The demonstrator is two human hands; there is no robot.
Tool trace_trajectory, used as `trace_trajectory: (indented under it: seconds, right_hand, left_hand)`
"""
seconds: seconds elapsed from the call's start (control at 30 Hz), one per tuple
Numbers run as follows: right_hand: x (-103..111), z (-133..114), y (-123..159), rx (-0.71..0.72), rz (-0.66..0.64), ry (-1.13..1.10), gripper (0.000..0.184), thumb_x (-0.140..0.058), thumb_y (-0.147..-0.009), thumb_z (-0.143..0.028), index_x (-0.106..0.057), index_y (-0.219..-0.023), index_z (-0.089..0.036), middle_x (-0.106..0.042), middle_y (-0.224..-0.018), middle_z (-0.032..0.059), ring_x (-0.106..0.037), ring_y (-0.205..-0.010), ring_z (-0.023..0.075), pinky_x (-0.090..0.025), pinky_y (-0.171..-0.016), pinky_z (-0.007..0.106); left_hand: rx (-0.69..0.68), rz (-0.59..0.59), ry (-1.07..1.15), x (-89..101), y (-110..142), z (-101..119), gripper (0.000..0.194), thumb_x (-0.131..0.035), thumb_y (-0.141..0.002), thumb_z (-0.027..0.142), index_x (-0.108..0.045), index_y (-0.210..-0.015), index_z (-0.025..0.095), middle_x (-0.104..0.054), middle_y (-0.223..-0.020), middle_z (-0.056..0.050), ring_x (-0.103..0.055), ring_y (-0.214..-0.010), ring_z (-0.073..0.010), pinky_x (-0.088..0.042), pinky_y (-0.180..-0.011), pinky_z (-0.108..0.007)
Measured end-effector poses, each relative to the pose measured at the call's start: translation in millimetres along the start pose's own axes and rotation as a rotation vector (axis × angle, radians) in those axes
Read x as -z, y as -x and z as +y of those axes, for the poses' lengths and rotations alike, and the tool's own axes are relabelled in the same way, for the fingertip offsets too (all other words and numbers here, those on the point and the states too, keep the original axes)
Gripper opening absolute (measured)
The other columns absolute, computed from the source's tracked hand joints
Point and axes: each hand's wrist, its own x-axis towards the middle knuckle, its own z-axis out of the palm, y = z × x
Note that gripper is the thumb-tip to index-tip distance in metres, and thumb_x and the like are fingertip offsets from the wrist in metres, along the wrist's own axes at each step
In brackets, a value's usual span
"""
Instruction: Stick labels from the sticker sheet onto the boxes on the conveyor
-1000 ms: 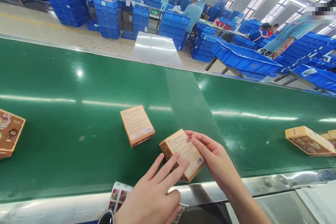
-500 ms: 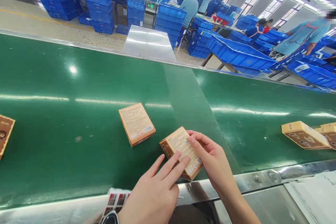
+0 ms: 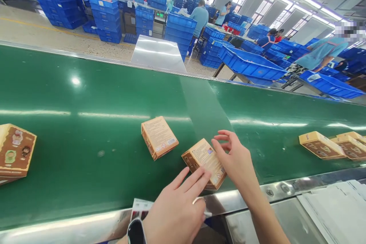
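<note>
A small tan and brown carton (image 3: 201, 154) lies on the green conveyor belt, its printed face up, with a small shiny sticker (image 3: 210, 151) near its right edge. My left hand (image 3: 180, 206) rests its outstretched fingertips on the carton's near part. A sticker sheet (image 3: 141, 206) passes under that hand, and its pale edge shows by the thumb; the grip itself is mostly hidden. Just right of the carton, my right hand (image 3: 234, 156) hovers with curled fingers apart, holding nothing visible. Another carton (image 3: 160, 137) of the same kind lies to the upper left.
Another carton (image 3: 18, 150) sits on the belt (image 3: 85, 171) at far left, and several (image 3: 321, 145) line up at right. White papers (image 3: 337, 213) lie beyond the metal rail (image 3: 228, 201). Across the belt are blue crates (image 3: 180, 26) and several people.
My right hand has come off the carton, its fingers parting from the sticker. My left fingertips stay on the carton. The far-left carton shows more fully, farther right in view.
</note>
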Motion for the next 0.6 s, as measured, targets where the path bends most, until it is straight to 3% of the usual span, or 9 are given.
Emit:
trace_trajectory:
  seconds: [0.07, 0.13, 0.17, 0.23, 0.33, 0.43, 0.53, 0.6]
  right_hand:
    - [-8, -14, -8, 0.070, -0.053, -0.012, 0.043, -0.053, -0.083, -0.060, -0.058, -0.102, -0.021, -0.069, -0.107, 0.0146, -0.067, -0.094, 0.0327, -0.051, -0.065, 0.040]
    - [-23, -32, -14, 0.135, -0.173, -0.046, 0.042, -0.052, -0.087, -0.056, -0.060, -0.109, -0.021, -0.068, -0.115, 0.0130, -0.065, -0.104, 0.0309, -0.053, -0.070, 0.039]
    - [-32, -40, -15, 0.156, -0.248, -0.063, 0.043, -0.055, -0.087, -0.053, -0.058, -0.116, -0.020, -0.068, -0.118, 0.0126, -0.066, -0.102, 0.0290, -0.054, -0.072, 0.038]
    - [-54, -57, -15, 0.178, -0.397, -0.083, 0.049, -0.062, -0.087, -0.045, -0.054, -0.128, -0.018, -0.068, -0.119, 0.0127, -0.069, -0.091, 0.0255, -0.056, -0.073, 0.038]
    - [-87, -78, -4, 0.186, -0.576, -0.098, 0.049, -0.065, -0.090, -0.034, -0.052, -0.135, -0.017, -0.072, -0.111, 0.0114, -0.071, -0.077, 0.0227, -0.058, -0.069, 0.037]
    - [-110, -95, 21, 0.196, -0.683, -0.123, 0.046, -0.064, -0.093, -0.031, -0.051, -0.134, -0.016, -0.073, -0.108, 0.0108, -0.071, -0.074, 0.0230, -0.060, -0.065, 0.036]
    - [-118, -110, 55, 0.328, -0.655, -0.071, 0.047, -0.062, -0.094, -0.029, -0.050, -0.137, -0.014, -0.071, -0.113, 0.0140, -0.072, -0.080, 0.0266, -0.062, -0.068, 0.041]
    - [-114, -121, 76, 0.624, -0.500, 0.015, 0.038, -0.056, -0.099, -0.026, -0.052, -0.135, -0.014, -0.069, -0.120, 0.0165, -0.071, -0.095, 0.0303, -0.062, -0.077, 0.046]
  left_hand:
    - [0.074, 0.091, 0.000, 8.1, 17, 2, 0.033, -0.042, -0.099, 0.018, -0.059, -0.070, 0.021, -0.079, -0.092, -0.002, -0.077, -0.082, -0.0169, -0.059, -0.068, -0.025]
    - [0.206, 0.098, 0.049, 21.9, 40, 2, 0.035, -0.034, -0.098, 0.017, -0.057, -0.073, 0.024, -0.068, -0.060, 0.007, -0.064, -0.046, -0.0116, -0.043, -0.042, -0.022]
    - [0.283, 0.063, 0.098, 31.5, 53, 0, 0.031, -0.035, -0.096, 0.018, -0.056, -0.076, 0.025, -0.063, -0.054, 0.010, -0.057, -0.038, -0.0104, -0.036, -0.038, -0.022]
    - [0.439, -0.049, 0.226, 55.5, 76, -6, 0.016, -0.044, -0.088, 0.018, -0.056, -0.084, 0.027, -0.063, -0.057, 0.012, -0.054, -0.040, -0.0090, -0.033, -0.040, -0.020]
    - [0.668, -0.211, 0.351, 94.7, 106, -17, 0.015, -0.047, -0.074, 0.014, -0.049, -0.083, 0.026, -0.059, -0.058, 0.013, -0.049, -0.045, -0.0084, -0.031, -0.043, -0.017]
    - [0.821, -0.221, 0.414, 123.9, 127, -24, 0.008, -0.044, -0.078, 0.017, -0.047, -0.078, 0.024, -0.056, -0.055, 0.012, -0.046, -0.047, -0.0088, -0.026, -0.044, -0.018]
    - [0.879, -0.177, 0.401, 141.1, 142, -26, 0.013, -0.045, -0.086, 0.022, -0.052, -0.076, 0.024, -0.057, -0.053, 0.010, -0.049, -0.048, -0.0109, -0.027, -0.048, -0.021]
    - [0.932, -0.214, 0.384, 150.2, 147, -27, 0.015, -0.047, -0.088, 0.022, -0.057, -0.077, 0.023, -0.062, -0.057, 0.009, -0.051, -0.052, -0.0125, -0.030, -0.053, -0.022]
